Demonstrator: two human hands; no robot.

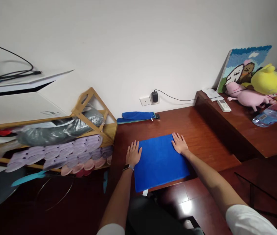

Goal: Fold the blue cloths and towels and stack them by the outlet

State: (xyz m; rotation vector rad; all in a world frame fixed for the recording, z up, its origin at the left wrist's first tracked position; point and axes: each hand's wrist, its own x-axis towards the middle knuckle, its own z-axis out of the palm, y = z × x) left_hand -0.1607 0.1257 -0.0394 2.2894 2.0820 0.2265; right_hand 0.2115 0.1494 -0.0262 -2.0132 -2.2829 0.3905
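A blue cloth (pixel 160 163) lies spread flat on the reddish-brown wooden table (pixel 211 143), with a white tag hanging at its near edge. My left hand (pixel 133 153) rests flat at the cloth's left edge, fingers stretched out, a watch on the wrist. On the far right corner of the cloth lies my right hand (pixel 179 143), palm down with its fingers apart. Neither hand grips anything. Further back, against the wall, is a folded stack of blue cloth (pixel 136 117) with a green edge.
To the left, a wooden rack (pixel 92 124) holds several slippers (pixel 65 148) and a plastic-wrapped bundle. At right, a higher desk (pixel 253 130) carries a remote control (pixel 224 105), plush toys (pixel 248 94), a plastic bottle (pixel 270 117) and a picture (pixel 246 65). A black adapter (pixel 154 96) is plugged into the wall.
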